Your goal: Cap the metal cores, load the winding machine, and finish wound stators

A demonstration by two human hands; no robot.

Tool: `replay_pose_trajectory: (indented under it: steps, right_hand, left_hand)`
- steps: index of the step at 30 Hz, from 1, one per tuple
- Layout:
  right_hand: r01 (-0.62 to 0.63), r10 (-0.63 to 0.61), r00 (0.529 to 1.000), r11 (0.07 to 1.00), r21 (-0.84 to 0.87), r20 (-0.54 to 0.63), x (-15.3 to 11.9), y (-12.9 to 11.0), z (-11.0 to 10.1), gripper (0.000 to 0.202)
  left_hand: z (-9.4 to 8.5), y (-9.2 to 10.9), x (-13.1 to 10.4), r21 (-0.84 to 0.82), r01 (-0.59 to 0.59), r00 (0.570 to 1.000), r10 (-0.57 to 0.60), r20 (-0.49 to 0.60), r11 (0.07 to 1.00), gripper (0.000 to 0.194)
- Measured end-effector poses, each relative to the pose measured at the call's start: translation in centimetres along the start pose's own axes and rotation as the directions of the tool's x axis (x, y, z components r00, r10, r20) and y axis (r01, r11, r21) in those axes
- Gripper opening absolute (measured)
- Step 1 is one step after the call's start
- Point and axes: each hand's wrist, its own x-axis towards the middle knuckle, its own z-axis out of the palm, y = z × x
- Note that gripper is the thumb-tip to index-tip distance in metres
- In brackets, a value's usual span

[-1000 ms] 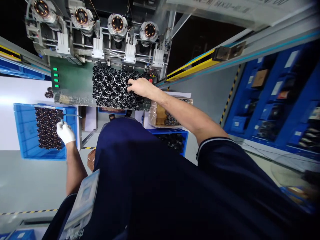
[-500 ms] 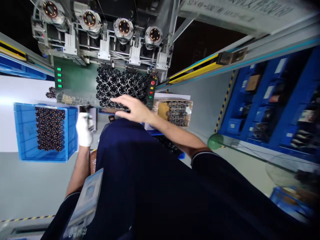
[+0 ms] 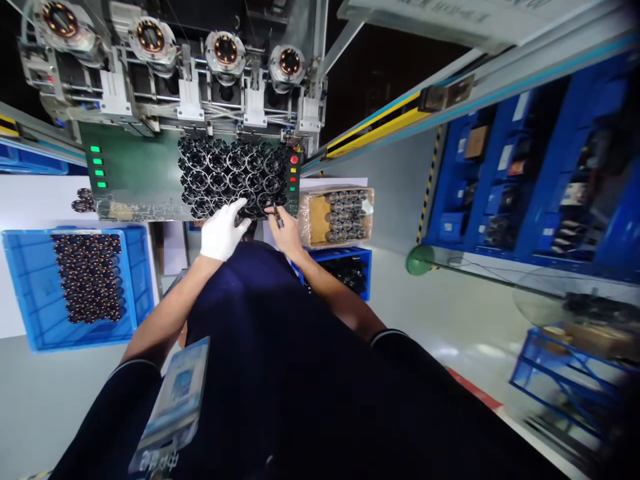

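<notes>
The green panel lies open left of the rings, clamps walling its far edge.

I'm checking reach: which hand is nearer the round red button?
Right. The right hand is below the round red button; the gloved left hand is farther, to its lower left.

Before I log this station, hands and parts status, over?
Gloved left hand, bare right hand at near edge of black slotted rings. Grips unclear. Four copper-wound stators mounted beyond.
</notes>
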Motion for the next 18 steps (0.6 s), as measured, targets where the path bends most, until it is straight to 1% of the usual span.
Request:
replay_pose_trajectory:
  steps: [2,3,5,8,11,15,18]
  right_hand:
    - [0.003,-0.003,1.000,0.998,-0.056,-0.016,0.7,1.0,0.6,0.041]
    - [0.002,-0.004,1.000,0.997,-0.083,-0.016,1.0,1.4,1.0,0.042]
    - [-0.001,-0.002,1.000,0.990,-0.138,-0.016,1.8,1.9,1.8,0.040]
    - [-0.004,-0.001,1.000,0.977,-0.213,-0.022,2.8,2.3,2.6,0.024]
    - [0.002,-0.007,1.000,0.964,-0.267,-0.020,3.4,2.4,2.9,0.013]
    - [0.011,-0.014,1.000,0.950,-0.313,-0.008,3.5,2.3,3.2,0.011]
    - [0.006,-0.010,1.000,0.943,-0.334,-0.009,3.6,2.1,3.4,0.013]
  left_hand:
    - [0.2,-0.4,1.8,0.288,-0.065,0.998,0.058,0.031,0.955,0.057]
    - [0.4,-0.5,2.6,0.372,-0.101,0.994,0.082,0.066,0.923,0.056]
    - [0.8,-0.6,3.8,0.455,-0.153,0.987,0.110,0.119,0.877,0.052]
    - [1.1,-0.9,4.8,0.489,-0.186,0.980,0.127,0.152,0.852,0.044]
    - [1.0,-1.1,4.9,0.503,-0.187,0.980,0.128,0.149,0.844,0.043]
    - [0.8,-1.1,4.7,0.513,-0.169,0.985,0.123,0.123,0.841,0.044]
    - [0.9,-0.9,4.8,0.510,-0.173,0.984,0.123,0.130,0.842,0.042]
